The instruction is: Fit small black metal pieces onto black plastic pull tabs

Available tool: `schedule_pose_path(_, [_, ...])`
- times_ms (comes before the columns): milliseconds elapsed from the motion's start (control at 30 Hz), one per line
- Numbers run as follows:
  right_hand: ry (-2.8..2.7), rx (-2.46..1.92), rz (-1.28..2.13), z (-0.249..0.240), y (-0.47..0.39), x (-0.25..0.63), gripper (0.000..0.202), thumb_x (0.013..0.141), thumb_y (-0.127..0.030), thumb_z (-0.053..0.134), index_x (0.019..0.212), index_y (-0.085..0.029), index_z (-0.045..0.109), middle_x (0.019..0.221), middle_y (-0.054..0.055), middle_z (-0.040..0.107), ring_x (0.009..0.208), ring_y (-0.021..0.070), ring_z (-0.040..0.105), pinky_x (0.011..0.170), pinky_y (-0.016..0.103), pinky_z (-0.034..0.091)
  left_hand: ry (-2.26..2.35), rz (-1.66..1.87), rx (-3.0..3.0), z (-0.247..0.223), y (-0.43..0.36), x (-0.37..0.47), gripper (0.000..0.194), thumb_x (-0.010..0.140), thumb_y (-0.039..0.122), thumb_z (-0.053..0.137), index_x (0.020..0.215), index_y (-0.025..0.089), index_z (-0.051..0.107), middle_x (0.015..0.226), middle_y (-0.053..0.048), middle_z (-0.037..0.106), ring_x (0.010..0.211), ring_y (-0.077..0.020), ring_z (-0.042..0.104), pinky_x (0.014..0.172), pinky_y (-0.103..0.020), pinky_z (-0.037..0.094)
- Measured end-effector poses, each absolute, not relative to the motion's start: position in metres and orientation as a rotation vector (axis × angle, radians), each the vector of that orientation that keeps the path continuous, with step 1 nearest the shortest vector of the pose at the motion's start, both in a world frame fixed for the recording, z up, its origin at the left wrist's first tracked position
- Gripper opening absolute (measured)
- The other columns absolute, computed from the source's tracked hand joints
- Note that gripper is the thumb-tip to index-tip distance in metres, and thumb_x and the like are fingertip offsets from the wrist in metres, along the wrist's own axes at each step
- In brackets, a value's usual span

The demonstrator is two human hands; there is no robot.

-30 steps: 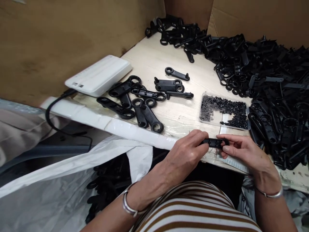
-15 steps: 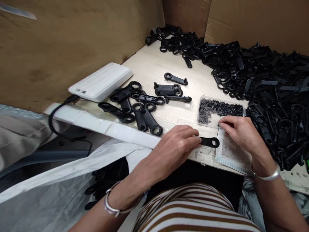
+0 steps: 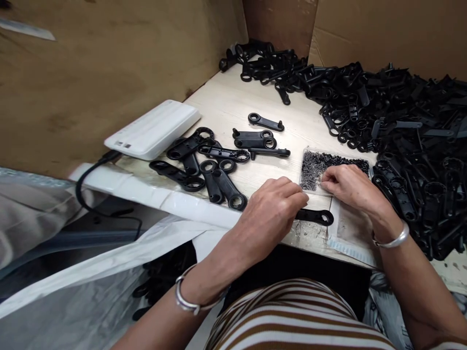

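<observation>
My left hand (image 3: 272, 214) is closed over one end of a black plastic lever arm (image 3: 316, 217) at the table's front edge; the arm's ringed end sticks out to the right. My right hand (image 3: 352, 187) reaches over a shallow clear tray (image 3: 316, 192) with its fingertips pinched together at the small parts inside. Whatever lies between those fingertips is too small or hidden to make out. In the tray, tiny screws (image 3: 310, 170) fill the left side, and small black pieces (image 3: 343, 159) spread along the back and right.
Several similar black arms (image 3: 228, 184) lie left of the tray, beside a white box-shaped device (image 3: 153, 129) with a black cable (image 3: 78, 187). A large heap of black arms (image 3: 401, 107) covers the back and right. Cardboard walls (image 3: 386, 36) enclose the table.
My right hand has moved left and away from me, from the tray's front edge to over its contents. My left hand keeps the black arm in nearly the same place.
</observation>
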State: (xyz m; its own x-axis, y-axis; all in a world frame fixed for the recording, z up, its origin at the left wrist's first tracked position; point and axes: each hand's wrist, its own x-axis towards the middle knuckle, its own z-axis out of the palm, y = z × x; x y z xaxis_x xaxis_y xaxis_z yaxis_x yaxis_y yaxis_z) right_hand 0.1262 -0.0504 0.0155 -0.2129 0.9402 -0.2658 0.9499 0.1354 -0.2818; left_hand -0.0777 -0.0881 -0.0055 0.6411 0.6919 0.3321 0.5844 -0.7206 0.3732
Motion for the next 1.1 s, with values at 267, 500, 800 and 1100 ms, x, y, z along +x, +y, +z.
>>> schedule_pose_path(267, [2.347,1.940,-1.748,0.041,-0.062,0.147,0.026,0.077,-0.040,0.066,0.070,-0.015,0.064,0.057,-0.005,0.047,0.052,0.0071,0.035,0.049,0.023,0.027,1.043,1.202,2.426,-0.007,-0.086,-0.044,0.015,0.092,0.008,0.052,0.094,0.014,0.066,0.087,-0.005,0.072,0.079,-0.0157,0.064,0.073,-0.027,0.053])
schedule_pose_path(500, [2.263,1.966,-1.853,0.034,-0.079,0.159,0.035,0.081,-0.049,0.063,0.075,-0.015,0.067,0.053,-0.003,0.050,0.048,0.0077,0.040,0.047,0.023,0.029,0.971,1.374,2.301,-0.015,-0.096,-0.034,0.015,0.089,0.006,0.054,0.086,0.016,0.066,0.080,-0.002,0.073,0.071,-0.0114,0.067,0.069,-0.021,0.054])
schedule_pose_path(800, [2.120,2.082,-0.061,0.019,-0.081,0.171,0.021,0.092,-0.031,0.053,0.097,-0.026,0.073,0.102,0.004,0.072,0.088,0.0224,0.065,0.066,0.030,0.039,0.983,1.293,2.098,-0.016,-0.107,-0.047,0.013,0.086,0.006,0.058,0.081,0.015,0.067,0.080,-0.004,0.074,0.076,-0.0140,0.071,0.072,-0.021,0.057])
schedule_pose_path(1100, [2.037,1.961,-0.144,0.017,-0.068,0.163,0.027,0.094,-0.028,0.043,0.087,-0.022,0.068,0.093,0.008,0.071,0.085,0.0221,0.064,0.060,0.030,0.031,1.001,1.237,1.940,-0.016,-0.112,-0.052,0.017,0.083,0.004,0.057,0.080,0.017,0.066,0.080,-0.003,0.074,0.075,-0.0139,0.071,0.071,-0.022,0.057])
